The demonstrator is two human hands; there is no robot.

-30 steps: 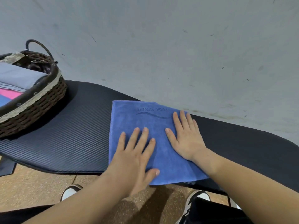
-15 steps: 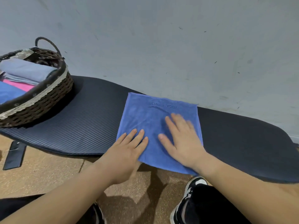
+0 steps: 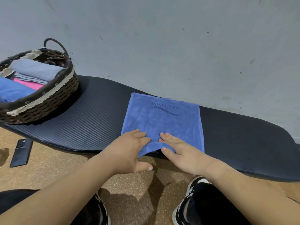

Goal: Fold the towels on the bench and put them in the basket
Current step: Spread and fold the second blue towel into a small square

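Towel (image 3: 162, 122) on bench (image 3: 97, 114), near hem pinched by L hand (image 3: 128, 150) & R hand (image 3: 181, 153).

The basket (image 3: 48, 101), at the left end of the bench (image 3: 90, 114), was cut off by the frame edge, as was the bench's right end. The pink towel (image 3: 30, 84) inside lay mostly covered. At the bench's front edge, the left hand (image 3: 128, 151) and right hand (image 3: 181, 153) hid the near hem of the blue towel (image 3: 162, 120); any pinch could not be confirmed.
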